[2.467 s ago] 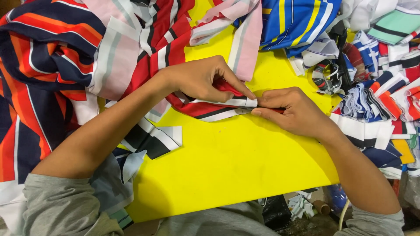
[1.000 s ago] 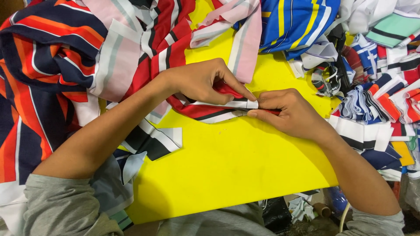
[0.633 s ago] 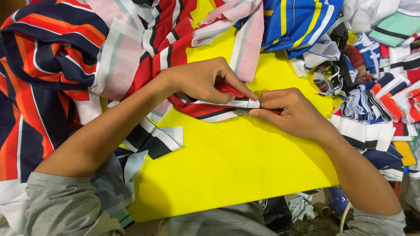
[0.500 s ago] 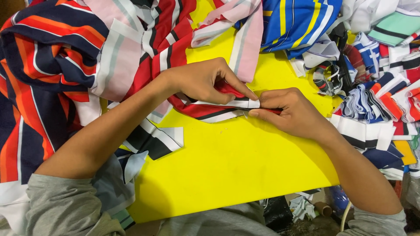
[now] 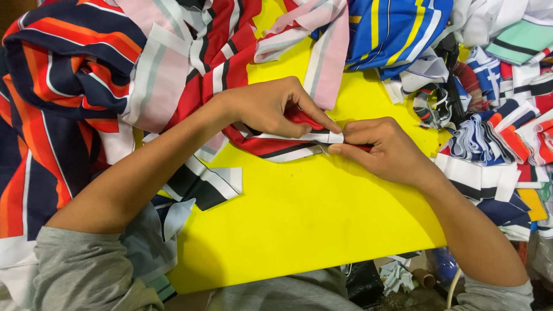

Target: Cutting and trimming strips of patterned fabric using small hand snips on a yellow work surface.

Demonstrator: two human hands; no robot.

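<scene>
My left hand (image 5: 271,107) presses down on a folded strip of red, white and black striped fabric (image 5: 271,145) lying on a yellow board (image 5: 311,219). Its fingertips pinch the white folded end of the strip. My right hand (image 5: 383,151) meets it from the right, with thumb and fingers closed on the same folded end. Both hands touch each other at the fold near the board's middle.
A big pile of navy, orange and red striped cloth (image 5: 63,86) covers the left side. Blue and yellow striped cloth (image 5: 391,29) lies at the top. Several folded striped strips (image 5: 495,132) are stacked at the right. Scraps (image 5: 403,273) lie below the board's near edge.
Almost nothing has moved. Both hands stay on the folded end of the strip, with only slight shifts of the fingertips.
</scene>
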